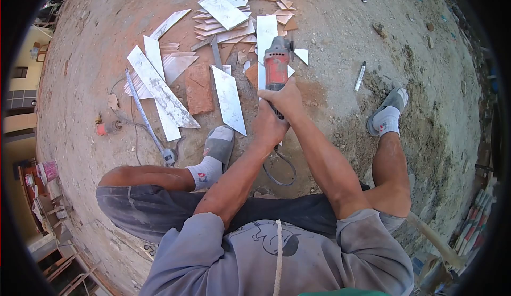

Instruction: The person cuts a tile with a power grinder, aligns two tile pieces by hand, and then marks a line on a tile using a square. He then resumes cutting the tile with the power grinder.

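Note:
A red and grey angle grinder (276, 68) is held in both hands, its head pointing away from me. My left hand (270, 124) appears crossed under or beside the other at the grinder's rear, wrapped round the handle. My right hand (286, 100) grips the body just ahead of it. Beneath the grinder lies a long white tile strip (267, 29), partly hidden by the tool. A small white triangular offcut (302, 56) rests to its right. The grinder's black cord (287, 182) loops below the hands.
Cut white tile pieces (230, 100) and a red brick (199, 89) lie left of the grinder. Stacked tile offcuts (223, 27) are ahead. A tape measure (169, 155) is extended at the left; a marker (360, 76) lies at the right. My feet flank the work.

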A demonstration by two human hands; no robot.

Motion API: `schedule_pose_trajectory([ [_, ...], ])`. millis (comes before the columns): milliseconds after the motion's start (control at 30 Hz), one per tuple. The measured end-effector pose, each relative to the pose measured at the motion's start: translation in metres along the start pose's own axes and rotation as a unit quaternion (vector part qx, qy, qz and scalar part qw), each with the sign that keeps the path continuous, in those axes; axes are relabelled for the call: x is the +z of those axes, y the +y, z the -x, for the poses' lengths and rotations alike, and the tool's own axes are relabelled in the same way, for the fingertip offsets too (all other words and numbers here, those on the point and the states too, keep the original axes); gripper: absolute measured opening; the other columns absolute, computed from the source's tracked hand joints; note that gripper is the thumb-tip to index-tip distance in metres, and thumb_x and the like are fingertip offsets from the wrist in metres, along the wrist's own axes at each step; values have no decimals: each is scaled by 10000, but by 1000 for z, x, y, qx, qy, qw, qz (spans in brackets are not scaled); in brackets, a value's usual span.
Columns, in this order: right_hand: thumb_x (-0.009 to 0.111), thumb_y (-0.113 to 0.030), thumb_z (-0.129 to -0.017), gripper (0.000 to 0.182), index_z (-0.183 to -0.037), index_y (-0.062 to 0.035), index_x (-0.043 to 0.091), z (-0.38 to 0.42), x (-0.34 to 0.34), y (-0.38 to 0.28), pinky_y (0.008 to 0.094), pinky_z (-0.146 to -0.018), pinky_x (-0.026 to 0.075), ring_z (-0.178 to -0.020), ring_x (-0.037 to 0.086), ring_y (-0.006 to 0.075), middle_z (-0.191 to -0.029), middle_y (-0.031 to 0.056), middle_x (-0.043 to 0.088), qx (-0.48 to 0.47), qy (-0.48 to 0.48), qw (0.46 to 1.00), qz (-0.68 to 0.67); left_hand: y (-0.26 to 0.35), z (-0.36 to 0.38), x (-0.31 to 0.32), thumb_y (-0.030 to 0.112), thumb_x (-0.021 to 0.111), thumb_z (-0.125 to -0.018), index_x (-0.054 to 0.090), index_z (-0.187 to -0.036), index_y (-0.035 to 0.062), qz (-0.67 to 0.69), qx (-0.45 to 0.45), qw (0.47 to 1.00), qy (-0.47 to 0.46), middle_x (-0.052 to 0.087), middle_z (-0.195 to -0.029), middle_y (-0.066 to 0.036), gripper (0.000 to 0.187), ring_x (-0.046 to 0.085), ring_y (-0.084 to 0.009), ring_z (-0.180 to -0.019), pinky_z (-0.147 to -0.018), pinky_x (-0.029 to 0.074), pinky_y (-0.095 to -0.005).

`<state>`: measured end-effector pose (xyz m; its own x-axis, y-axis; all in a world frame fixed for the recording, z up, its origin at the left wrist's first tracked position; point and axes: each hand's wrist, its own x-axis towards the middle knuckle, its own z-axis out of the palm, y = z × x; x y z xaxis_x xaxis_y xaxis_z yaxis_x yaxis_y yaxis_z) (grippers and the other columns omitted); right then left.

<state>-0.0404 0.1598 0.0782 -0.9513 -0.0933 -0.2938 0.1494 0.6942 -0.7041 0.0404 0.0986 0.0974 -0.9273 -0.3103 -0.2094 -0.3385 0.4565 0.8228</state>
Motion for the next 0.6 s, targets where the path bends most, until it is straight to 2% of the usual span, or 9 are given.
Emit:
schedule_pose_trajectory([
  [67,831,-278,-617,671,-1115,48,520,-12,-5,15,333,-709,522,-755,620,217,-913,127,620,40,16,978,-203,10,-6,-2,364,811,-726,402,-1343,-58,-74,-67,992,-77,582,-1213,-259,852,577,-408,-1146,-954,457,-452],
  [100,831,-278,-617,671,-1115,48,520,-23,-12,23,333,-709,522,-755,620,217,-913,127,620,37,18,978,-204,6,-11,-2,364,811,-726,402,-1343,-58,-74,-63,992,-75,582,-1213,-259,852,577,-408,-1146,-954,457,-452],
  [167,811,-269,-582,659,-1086,66,550,-36,-24,40,379,-756,529,-843,670,289,-963,188,664,-19,4,965,-262,-24,-14,-1,395,802,-741,413,-1358,-74,-81,192,977,-54,567,-1233,-290,867,555,-419,-1169,-1004,432,-464],
  [233,810,-266,-577,640,-1076,51,563,-42,-45,44,368,-741,528,-825,666,272,-947,174,662,-13,1,964,-265,-51,-26,-1,437,769,-780,414,-1362,-102,-97,223,970,-22,555,-1246,-320,868,534,-423,-1194,-1043,410,-451],
  [300,809,-263,-573,621,-1065,36,576,-41,-68,38,358,-727,527,-807,662,256,-932,161,661,-14,10,965,-261,-66,-42,-3,453,711,-837,489,-1281,-119,-27,-48,993,108,566,-1221,-331,757,550,-451,-1163,-1007,425,-471],
  [367,797,-252,-562,615,-1069,23,582,-39,-83,34,360,-732,524,-818,662,250,-926,157,657,-25,33,978,-207,-86,-48,-3,525,610,-896,517,-1232,-136,-33,-186,982,4,602,-1164,-326,747,573,-446,-1133,-992,433,-454],
  [500,788,-252,-551,639,-1095,11,580,-38,-83,37,364,-758,523,-837,661,259,-932,152,656,-44,38,986,-155,-124,-48,34,541,535,-936,554,-1145,-105,-20,-148,989,-23,621,-1113,-319,680,596,-457,-1072,-939,448,-481],
  [567,786,-265,-544,708,-1156,18,572,-39,-71,46,363,-792,521,-868,659,268,-959,158,657,-37,3,983,-182,-113,-47,37,507,502,-967,572,-1069,-58,-19,-163,986,42,633,-1042,-316,578,603,-481,-1007,-883,451,-513],
  [600,781,-273,-551,791,-1244,21,538,-36,-68,47,387,-827,518,-917,666,311,-1001,186,664,-36,-4,982,-187,-103,-44,39,477,494,-984,597,-946,-47,-24,-147,982,114,633,-920,-307,535,605,-490,-915,-803,451,-508],
])
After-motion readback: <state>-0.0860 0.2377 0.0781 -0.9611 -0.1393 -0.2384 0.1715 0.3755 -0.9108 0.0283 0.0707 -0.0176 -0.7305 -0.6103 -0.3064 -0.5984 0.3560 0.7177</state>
